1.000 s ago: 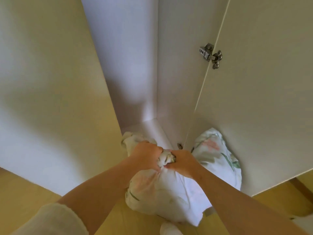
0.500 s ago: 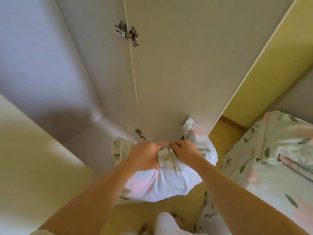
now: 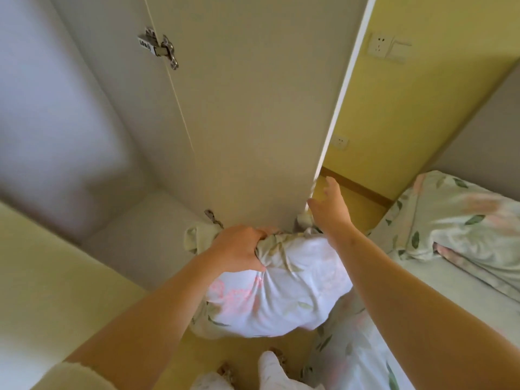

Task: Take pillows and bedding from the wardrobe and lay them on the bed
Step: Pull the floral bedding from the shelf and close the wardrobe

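A floral white pillow (image 3: 278,299) hangs in front of me, above the floor. My left hand (image 3: 239,249) grips a bunched corner of its cover. My right hand (image 3: 329,209) is off the pillow, fingers spread, at the lower edge of the open wardrobe door (image 3: 253,108). The wardrobe's inside (image 3: 64,122) lies to the left, and its floor panel shows behind the pillow. The bed (image 3: 464,291) with floral bedding is on the right, a folded floral piece (image 3: 461,220) lying on it.
The open door stands between me and the yellow wall (image 3: 408,114) with its sockets. A second door panel (image 3: 42,291) is at the lower left. My feet in slippers (image 3: 270,364) are on the yellow floor beside the bed's hanging sheet.
My view has swung right towards the bed. The right hand has let go of the pillow and risen to the door's edge. The left hand keeps its grip.
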Action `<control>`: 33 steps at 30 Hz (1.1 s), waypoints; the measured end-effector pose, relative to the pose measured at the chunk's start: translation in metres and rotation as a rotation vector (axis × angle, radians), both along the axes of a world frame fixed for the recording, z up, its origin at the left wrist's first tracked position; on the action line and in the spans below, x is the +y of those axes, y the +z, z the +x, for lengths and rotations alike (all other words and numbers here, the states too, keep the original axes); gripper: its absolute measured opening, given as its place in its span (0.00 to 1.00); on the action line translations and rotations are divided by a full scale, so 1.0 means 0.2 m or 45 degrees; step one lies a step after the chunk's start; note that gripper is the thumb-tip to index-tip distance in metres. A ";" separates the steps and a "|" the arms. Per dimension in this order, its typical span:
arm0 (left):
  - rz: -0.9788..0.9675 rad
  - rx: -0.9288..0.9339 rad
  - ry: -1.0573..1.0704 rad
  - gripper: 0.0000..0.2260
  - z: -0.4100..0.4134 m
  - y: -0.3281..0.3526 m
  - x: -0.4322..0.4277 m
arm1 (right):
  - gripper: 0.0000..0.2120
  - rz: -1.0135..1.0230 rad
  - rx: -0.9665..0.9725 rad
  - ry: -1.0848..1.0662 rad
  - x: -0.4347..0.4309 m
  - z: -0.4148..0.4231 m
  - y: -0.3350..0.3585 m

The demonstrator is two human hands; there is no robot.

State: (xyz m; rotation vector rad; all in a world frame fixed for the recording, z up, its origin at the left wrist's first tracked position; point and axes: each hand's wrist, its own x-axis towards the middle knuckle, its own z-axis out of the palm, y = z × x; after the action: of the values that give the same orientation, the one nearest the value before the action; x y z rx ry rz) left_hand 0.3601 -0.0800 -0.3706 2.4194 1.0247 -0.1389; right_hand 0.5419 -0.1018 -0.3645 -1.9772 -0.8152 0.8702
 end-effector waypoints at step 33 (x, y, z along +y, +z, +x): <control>0.247 0.000 0.559 0.11 -1.04 0.15 -0.27 | 0.18 0.236 -0.017 0.512 -0.22 -1.19 0.06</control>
State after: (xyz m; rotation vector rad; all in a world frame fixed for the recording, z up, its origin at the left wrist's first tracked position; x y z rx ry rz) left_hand 0.1531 -0.1343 -0.3405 2.2903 1.6026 0.1179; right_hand 0.3042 -0.1466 -0.3522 -1.6853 -1.2813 0.9686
